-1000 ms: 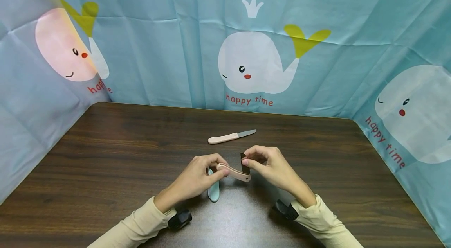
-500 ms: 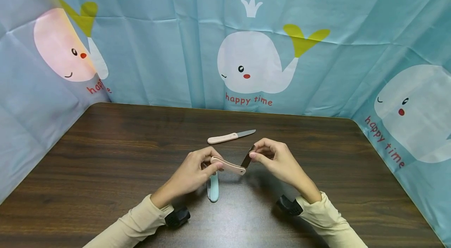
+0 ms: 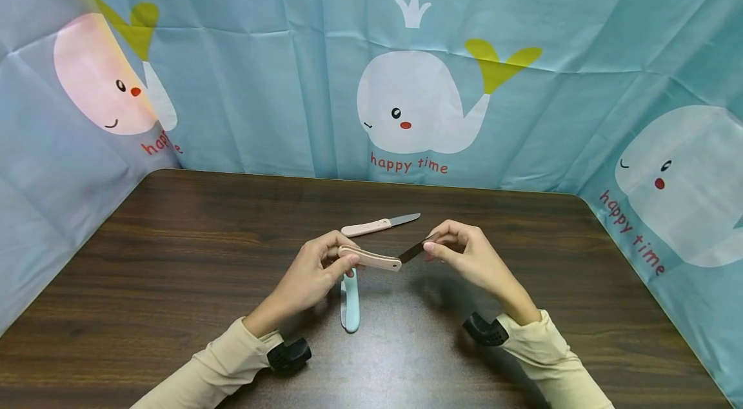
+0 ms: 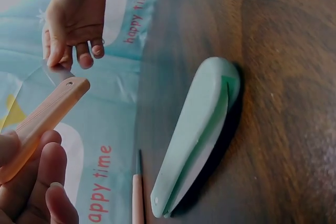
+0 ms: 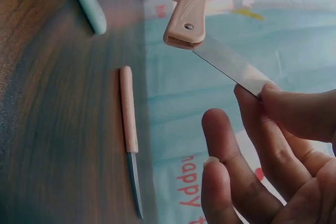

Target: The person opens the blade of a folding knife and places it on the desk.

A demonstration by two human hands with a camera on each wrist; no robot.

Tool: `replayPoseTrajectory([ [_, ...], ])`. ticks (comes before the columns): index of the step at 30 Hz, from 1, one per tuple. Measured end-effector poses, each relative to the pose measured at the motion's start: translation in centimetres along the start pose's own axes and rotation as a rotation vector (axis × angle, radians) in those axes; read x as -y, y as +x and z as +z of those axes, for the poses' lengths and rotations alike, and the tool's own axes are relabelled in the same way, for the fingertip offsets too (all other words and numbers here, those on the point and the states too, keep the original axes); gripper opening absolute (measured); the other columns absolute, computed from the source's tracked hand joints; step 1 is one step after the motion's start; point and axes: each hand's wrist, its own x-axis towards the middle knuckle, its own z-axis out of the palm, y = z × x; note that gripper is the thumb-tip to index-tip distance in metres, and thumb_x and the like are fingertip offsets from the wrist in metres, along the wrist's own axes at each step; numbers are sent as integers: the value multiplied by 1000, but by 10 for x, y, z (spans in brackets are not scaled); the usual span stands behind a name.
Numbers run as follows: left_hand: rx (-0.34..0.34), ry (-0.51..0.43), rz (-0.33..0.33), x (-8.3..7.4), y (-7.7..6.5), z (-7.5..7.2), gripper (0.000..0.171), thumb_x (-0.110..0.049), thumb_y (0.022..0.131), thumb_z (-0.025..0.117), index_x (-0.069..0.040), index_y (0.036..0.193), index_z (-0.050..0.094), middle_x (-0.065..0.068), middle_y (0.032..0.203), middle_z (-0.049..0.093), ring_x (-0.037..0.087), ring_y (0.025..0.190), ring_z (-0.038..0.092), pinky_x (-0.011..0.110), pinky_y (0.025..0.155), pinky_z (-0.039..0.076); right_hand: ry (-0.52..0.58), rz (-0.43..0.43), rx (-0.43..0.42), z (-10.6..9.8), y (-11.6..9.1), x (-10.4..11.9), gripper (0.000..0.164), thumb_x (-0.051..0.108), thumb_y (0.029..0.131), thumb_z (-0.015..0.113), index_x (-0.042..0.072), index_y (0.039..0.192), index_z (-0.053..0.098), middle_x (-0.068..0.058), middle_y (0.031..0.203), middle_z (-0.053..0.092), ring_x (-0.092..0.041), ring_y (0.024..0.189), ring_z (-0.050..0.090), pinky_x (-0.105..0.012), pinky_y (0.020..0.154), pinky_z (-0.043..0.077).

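A pink folding knife [image 3: 374, 259] is held up above the table between both hands, its blade swung partly out from the handle. My left hand [image 3: 310, 275] grips the handle's far end between thumb and fingers. At the blade's tip, my right hand [image 3: 473, 262] pinches the metal blade [image 5: 231, 66] between thumb and index finger; its other fingers are apart from the knife. Under the left hand lies a mint-green folding knife [image 4: 194, 135], its blade folded into the handle. Farther back, a second pink knife [image 3: 367, 228] rests on the table with its blade extended to the right.
The dark wood-grain table [image 3: 203, 235] is backed by a light blue curtain [image 3: 261, 86] printed with whales. Each wrist bears a black camera, the left wrist camera [image 3: 289, 355] and the right wrist camera [image 3: 486, 329].
The blade has swung farther out of the pink handle as the right hand moved right and up. The left hand with the handle has shifted left and up, uncovering more of the mint-green knife.
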Motion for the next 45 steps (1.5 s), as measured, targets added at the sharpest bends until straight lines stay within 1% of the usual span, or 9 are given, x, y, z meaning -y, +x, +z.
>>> replayPoseTrajectory([
  [9,3,-101,26,-1,3,-3,8,-5,98,59,1,103,60,28,89,71,12,73,68,24,68,50,24,17,42,-9,1,-3,12,12,93,67,1,99,67,-22,95,74,-25,85,74,-40,76,59],
  [15,-17,-117,37,-1,2,-5,9,-4,98,58,2,104,58,24,85,71,7,71,66,24,57,48,20,13,72,-12,1,-7,13,13,93,68,1,98,69,-24,96,73,-24,85,74,-40,79,59],
  [21,-47,-148,59,-2,2,-5,11,-3,99,57,4,106,56,24,81,70,2,69,65,28,54,50,11,13,90,-12,0,-10,14,15,92,70,2,97,71,-22,93,73,-20,83,72,-34,79,58],
  [26,-50,-171,82,-1,2,-5,11,-3,99,56,5,106,54,26,84,70,4,71,66,26,54,49,6,16,89,-13,0,-9,14,15,91,71,3,96,72,-17,90,74,-17,82,71,-28,78,57],
  [28,-46,-176,76,-1,3,-6,11,-3,99,56,5,106,54,23,85,72,5,72,67,25,55,49,-8,15,79,-14,0,-9,14,16,91,71,4,97,73,-15,91,74,-16,82,71,-26,77,56],
  [33,-7,-175,12,-1,4,-6,14,-8,99,58,4,107,56,-1,86,76,9,75,69,26,57,52,-45,25,66,-15,1,-12,16,18,91,72,5,101,73,-16,95,74,-15,84,71,-24,76,55],
  [34,2,-174,-3,-1,4,-6,14,-9,100,58,3,107,56,-1,88,76,9,76,69,26,58,52,-45,29,66,-15,1,-13,18,18,92,71,4,102,73,-17,97,74,-14,84,71,-24,77,55],
  [40,31,-153,-44,1,5,-7,15,-11,100,58,2,107,58,30,100,71,11,81,69,24,67,52,-16,25,42,-16,4,-19,23,16,96,66,-3,108,69,-23,97,72,-17,85,72,-33,78,59],
  [45,43,-97,-83,5,5,-9,17,-13,98,62,1,109,63,30,100,70,14,87,71,23,73,53,-4,18,17,-15,6,-21,26,16,96,65,-6,109,67,-27,98,71,-17,84,72,-34,77,59],
])
